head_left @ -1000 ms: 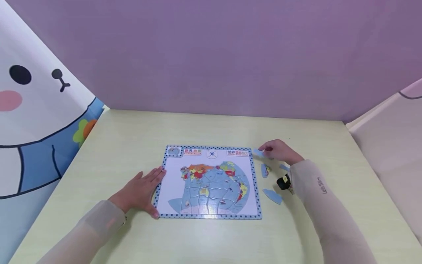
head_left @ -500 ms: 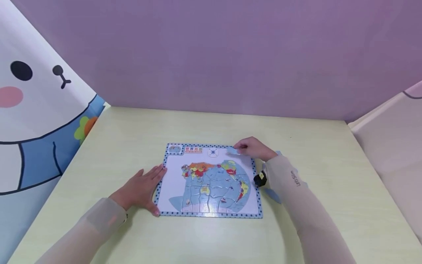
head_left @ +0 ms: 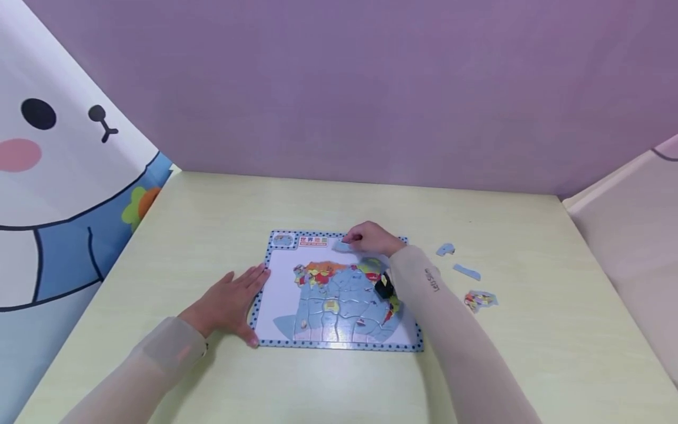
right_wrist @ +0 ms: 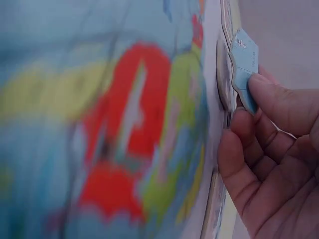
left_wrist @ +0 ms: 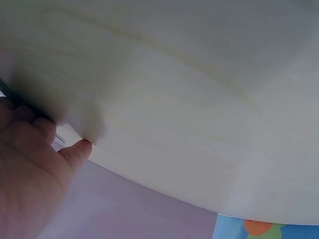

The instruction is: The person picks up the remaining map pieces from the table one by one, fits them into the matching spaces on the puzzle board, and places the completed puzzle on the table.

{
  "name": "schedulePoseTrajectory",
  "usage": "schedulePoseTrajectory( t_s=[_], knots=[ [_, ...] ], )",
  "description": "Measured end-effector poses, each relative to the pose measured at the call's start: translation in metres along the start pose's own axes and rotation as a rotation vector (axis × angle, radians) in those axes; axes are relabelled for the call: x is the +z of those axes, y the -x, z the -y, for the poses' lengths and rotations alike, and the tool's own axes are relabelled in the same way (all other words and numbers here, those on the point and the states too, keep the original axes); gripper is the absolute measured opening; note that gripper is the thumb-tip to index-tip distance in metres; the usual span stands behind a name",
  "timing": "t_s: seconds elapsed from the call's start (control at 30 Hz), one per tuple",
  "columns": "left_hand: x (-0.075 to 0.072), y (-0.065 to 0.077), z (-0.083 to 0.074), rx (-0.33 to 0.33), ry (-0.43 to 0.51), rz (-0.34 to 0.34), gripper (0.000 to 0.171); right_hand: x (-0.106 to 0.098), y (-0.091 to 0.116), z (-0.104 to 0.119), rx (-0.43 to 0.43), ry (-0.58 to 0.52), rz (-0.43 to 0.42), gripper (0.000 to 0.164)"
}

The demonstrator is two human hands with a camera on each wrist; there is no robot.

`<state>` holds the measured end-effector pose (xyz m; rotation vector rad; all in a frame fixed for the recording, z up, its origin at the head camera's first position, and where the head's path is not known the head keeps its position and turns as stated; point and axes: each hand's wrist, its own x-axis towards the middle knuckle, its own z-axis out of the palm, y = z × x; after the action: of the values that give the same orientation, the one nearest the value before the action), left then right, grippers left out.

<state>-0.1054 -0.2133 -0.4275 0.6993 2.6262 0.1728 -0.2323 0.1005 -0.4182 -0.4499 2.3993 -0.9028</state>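
Observation:
A world-map jigsaw board point(head_left: 278, 282) with a dotted blue border lies flat on the table. Joined map pieces point(head_left: 339, 297) fill its middle and right, while bare white backing shows at the left and top. My left hand point(head_left: 228, 303) rests with spread fingers against the board's left edge; the left wrist view shows the same hand point(left_wrist: 30, 164) with its thumb out. Over the board's upper part, my right hand point(head_left: 373, 238) pinches a light blue puzzle piece point(head_left: 341, 247). Close up in the right wrist view, thumb and fingers grip that wavy-edged piece point(right_wrist: 243, 62).
Loose to the right of the board lie a small blue piece point(head_left: 445, 249), a narrow blue strip point(head_left: 467, 272) and a multicoloured piece point(head_left: 481, 300). My right sleeve point(head_left: 445, 312) covers the board's right edge. A purple wall point(head_left: 339, 94) rises behind the table point(head_left: 222, 206).
My right hand has carried the blue puzzle piece leftward from beside the board to over its top part. The left hand has stayed at the board's left edge.

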Motion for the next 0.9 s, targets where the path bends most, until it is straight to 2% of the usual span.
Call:
schedulePoseTrajectory(
  t_s=[0.17,0.5,0.9],
  knots=[
    [-0.002,0.003,-0.001,0.014,-0.007,-0.017,0.134,0.009,-0.008,0.018,-0.034,0.031,0.015,0.021],
    [-0.001,0.002,-0.003,-0.018,0.016,0.022,0.136,0.028,-0.016,0.052,-0.066,0.093,0.076,0.023],
    [-0.002,0.001,-0.002,-0.019,0.025,0.041,0.135,0.044,-0.024,0.070,-0.083,0.095,0.134,0.020]
  ],
)
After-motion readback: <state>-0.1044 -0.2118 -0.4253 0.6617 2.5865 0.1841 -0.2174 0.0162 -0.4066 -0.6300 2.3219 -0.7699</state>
